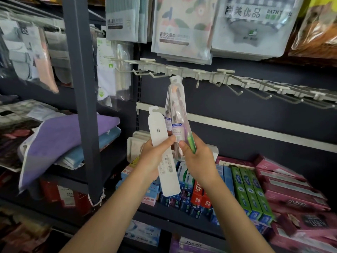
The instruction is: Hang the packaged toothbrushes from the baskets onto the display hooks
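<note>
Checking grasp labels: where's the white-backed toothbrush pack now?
Head view, centre: white-backed pack held in the left hand, just left of the clear pack.

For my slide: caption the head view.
Left hand holds white pack; right hand lifts clear toothbrush pack toward display hooks.

— What sits left of the dark upright post (83, 99)?
— A folded purple towel (73, 136) lying on a blue one (102, 143).
— And on the lower shelf?
— Green toothpaste boxes (251, 194) side by side, pink boxes (288, 187) stacked just to their right. Bagged bath towels (251, 24) hang above.
</note>
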Action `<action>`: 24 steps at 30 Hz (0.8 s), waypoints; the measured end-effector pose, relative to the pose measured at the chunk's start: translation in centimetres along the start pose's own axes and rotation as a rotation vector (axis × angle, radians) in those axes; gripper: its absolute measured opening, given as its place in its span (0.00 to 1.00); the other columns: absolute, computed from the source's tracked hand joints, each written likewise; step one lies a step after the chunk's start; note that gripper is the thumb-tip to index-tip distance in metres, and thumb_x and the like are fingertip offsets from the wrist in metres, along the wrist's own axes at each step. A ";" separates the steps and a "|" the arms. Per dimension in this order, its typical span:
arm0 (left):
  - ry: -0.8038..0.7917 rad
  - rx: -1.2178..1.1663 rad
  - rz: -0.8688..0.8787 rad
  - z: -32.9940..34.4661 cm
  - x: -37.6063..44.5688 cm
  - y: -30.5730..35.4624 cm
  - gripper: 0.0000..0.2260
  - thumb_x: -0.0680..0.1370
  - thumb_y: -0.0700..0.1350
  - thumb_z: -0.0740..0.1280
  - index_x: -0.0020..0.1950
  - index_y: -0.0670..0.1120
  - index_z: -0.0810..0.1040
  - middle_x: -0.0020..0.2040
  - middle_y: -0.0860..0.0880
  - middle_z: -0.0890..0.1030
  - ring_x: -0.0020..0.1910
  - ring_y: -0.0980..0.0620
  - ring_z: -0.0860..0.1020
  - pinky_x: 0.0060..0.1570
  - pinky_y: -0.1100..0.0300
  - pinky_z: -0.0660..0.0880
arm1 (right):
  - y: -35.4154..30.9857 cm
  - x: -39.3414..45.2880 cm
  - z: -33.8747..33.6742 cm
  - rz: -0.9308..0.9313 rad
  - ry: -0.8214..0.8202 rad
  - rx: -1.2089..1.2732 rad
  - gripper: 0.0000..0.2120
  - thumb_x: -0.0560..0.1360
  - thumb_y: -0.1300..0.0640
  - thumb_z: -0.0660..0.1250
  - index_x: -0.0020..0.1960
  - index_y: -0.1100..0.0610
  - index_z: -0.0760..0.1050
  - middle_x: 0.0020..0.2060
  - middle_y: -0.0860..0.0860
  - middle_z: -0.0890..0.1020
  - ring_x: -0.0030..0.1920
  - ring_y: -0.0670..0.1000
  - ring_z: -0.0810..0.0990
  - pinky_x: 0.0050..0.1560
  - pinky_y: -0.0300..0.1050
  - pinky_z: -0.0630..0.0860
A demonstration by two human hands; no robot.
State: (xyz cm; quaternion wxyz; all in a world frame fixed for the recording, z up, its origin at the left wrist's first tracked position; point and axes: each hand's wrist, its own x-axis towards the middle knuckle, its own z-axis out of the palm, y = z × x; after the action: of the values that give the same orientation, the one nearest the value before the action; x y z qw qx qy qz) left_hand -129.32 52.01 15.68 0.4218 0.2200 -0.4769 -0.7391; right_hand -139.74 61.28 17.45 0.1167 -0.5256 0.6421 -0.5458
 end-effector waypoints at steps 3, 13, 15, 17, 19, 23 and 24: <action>-0.003 -0.010 -0.008 0.6 -0.1 -0.4 0.15 0.76 0.44 0.73 0.62 0.43 0.81 0.51 0.43 0.85 0.47 0.46 0.82 0.43 0.55 0.78 | 0.1 0.2 -1.0 -0.004 -0.026 -0.028 0.15 0.84 0.55 0.62 0.70 0.51 0.73 0.52 0.40 0.81 0.49 0.31 0.78 0.48 0.24 0.72; 0.078 0.161 0.074 -1.3 0.4 1.3 0.14 0.73 0.43 0.77 0.58 0.48 0.82 0.49 0.48 0.87 0.50 0.48 0.85 0.52 0.50 0.81 | -1.0 1.0 -2.1 0.010 -0.130 0.022 0.09 0.84 0.53 0.61 0.58 0.39 0.72 0.46 0.39 0.80 0.43 0.29 0.78 0.43 0.25 0.72; 0.086 0.180 0.060 -2.1 0.8 1.4 0.16 0.73 0.44 0.78 0.59 0.47 0.82 0.51 0.47 0.87 0.52 0.45 0.85 0.58 0.44 0.80 | -1.0 1.4 -1.9 0.030 -0.137 0.090 0.09 0.85 0.53 0.59 0.62 0.44 0.73 0.44 0.45 0.80 0.38 0.34 0.79 0.38 0.28 0.73; 0.110 0.218 0.057 -2.5 1.3 1.5 0.19 0.71 0.45 0.79 0.60 0.46 0.82 0.52 0.46 0.87 0.53 0.43 0.84 0.60 0.41 0.78 | -0.9 1.7 -1.2 0.130 -0.159 0.175 0.15 0.83 0.47 0.60 0.67 0.49 0.76 0.42 0.51 0.81 0.38 0.44 0.81 0.38 0.36 0.75; 0.124 0.253 0.052 -2.8 1.8 1.3 0.21 0.69 0.47 0.81 0.61 0.47 0.82 0.53 0.47 0.87 0.53 0.45 0.84 0.61 0.41 0.78 | -0.2 2.0 -0.4 0.235 -0.160 0.280 0.18 0.80 0.40 0.62 0.65 0.46 0.78 0.41 0.53 0.82 0.41 0.52 0.80 0.41 0.44 0.77; 0.131 0.282 0.041 -2.8 2.8 1.1 0.18 0.72 0.46 0.79 0.60 0.47 0.82 0.52 0.49 0.87 0.53 0.46 0.84 0.60 0.44 0.78 | 0.8 2.5 0.6 0.341 -0.109 0.375 0.25 0.71 0.31 0.68 0.64 0.42 0.79 0.45 0.52 0.86 0.45 0.53 0.82 0.48 0.50 0.78; 0.126 0.291 0.038 -2.7 2.9 1.1 0.16 0.72 0.46 0.78 0.59 0.48 0.82 0.52 0.49 0.86 0.54 0.46 0.84 0.60 0.45 0.79 | 0.9 2.6 0.9 0.357 -0.089 0.382 0.28 0.69 0.29 0.69 0.64 0.41 0.78 0.49 0.51 0.86 0.49 0.52 0.83 0.51 0.50 0.79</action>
State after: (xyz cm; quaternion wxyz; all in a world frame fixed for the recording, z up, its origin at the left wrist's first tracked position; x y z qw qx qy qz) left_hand -128.46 48.02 15.68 0.4286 0.3154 -0.5557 -0.6388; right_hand -140.72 58.56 17.45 0.3362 -0.3959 0.6043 -0.6042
